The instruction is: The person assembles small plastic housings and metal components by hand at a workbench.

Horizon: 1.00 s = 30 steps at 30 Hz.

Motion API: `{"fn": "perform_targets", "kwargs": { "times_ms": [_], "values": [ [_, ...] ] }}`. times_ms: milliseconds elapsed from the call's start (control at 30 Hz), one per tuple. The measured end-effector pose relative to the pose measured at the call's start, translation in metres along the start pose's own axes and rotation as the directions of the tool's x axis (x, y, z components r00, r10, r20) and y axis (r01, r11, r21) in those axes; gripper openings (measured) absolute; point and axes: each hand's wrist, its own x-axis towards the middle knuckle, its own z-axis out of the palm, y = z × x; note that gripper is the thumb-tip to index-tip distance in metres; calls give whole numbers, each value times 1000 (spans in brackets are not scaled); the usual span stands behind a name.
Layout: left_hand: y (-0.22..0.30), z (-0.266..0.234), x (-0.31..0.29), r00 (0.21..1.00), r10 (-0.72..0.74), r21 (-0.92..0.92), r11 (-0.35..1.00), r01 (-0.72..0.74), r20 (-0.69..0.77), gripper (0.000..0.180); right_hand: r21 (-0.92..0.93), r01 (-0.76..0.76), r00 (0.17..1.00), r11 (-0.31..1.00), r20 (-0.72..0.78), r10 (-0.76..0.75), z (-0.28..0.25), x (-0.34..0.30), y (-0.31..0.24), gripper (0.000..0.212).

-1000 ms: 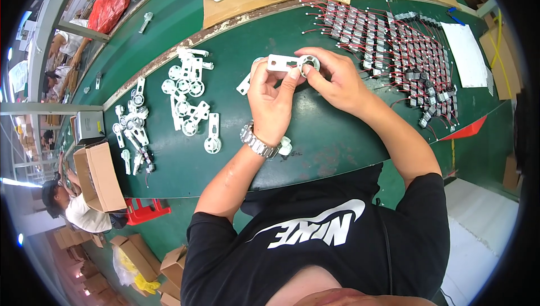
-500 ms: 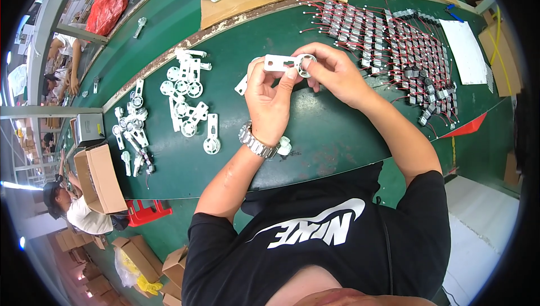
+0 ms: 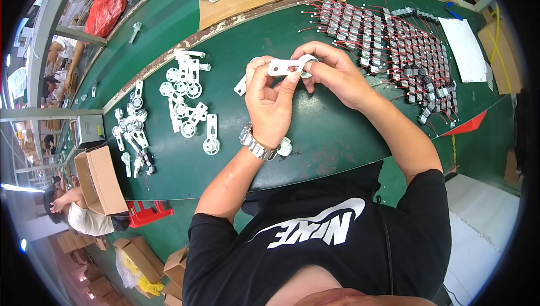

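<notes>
Far left on the tabletop (image 3: 334, 140) there's a bunch of loose white pieces (image 3: 193, 69), well apart from the work, so elbow room looks fine. Next, the left hand (image 3: 268, 100) pinches the flat end of the slotted white part (image 3: 279, 67), which is up in front of the person, between both hands. I'd use that one purely as the clamp: firm, thumb near the slot, no squeezing hard enough to bend it. Right hand (image 3: 340, 78) has finger and thumb around the round end, covering much of it, so can't tell how it's seated. Imo press evenly and square on, 'cause a tilted push could skew it. Further right, rows of red-wired grey blocks (image 3: 405, 47) sit near that forearm; mind the leads when you swing your elbow.
</notes>
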Motion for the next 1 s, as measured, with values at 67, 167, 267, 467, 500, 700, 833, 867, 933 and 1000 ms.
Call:
{"fn": "perform_targets", "kwargs": {
  "times_ms": [67,167,267,467,500,700,833,867,933,1000],
  "values": [
    [-3,-1,0,1000,7,0,1000,-7,-4,21,-27,-8,1000,1000,-2,8,0,0,0,20],
    [-6,-4,2,1000,-1,19,1000,1,-2,20,-73,-18,1000,997,-25,16,4,1,1,20],
    [-6,-5,6,996,-87,-46,995,86,-21,23,-111,-28,999,993,-37,24,6,2,-2,23],
    [28,-48,35,997,5,724,689,49,-72,51,-132,-100,973,986,-222,69,-14,15,-20,30],
    [33,-62,34,1000,8,855,519,-21,20,55,-128,-136,963,982,-248,101,-18,22,-24,30],
    [32,-76,26,931,-362,977,213,26,55,53,-262,-320,924,911,-300,238,-57,68,-42,29],
    [11,-76,25,960,-269,975,219,-25,84,32,-160,-58,958,985,-287,10,-51,77,-47,39],
    [8,-77,24,973,-210,982,181,-62,100,27,-275,-62,962,960,-273,-16,-50,71,-50,40],
    [4,-74,26,979,-172,971,229,-65,106,22,-577,-147,972,804,-234,10,-52,49,-65,31],
    [5,-74,30,978,-181,954,296,-43,100,23,-870,34,996,492,-14,-93,-54,17,-68,22]
  ]
}}
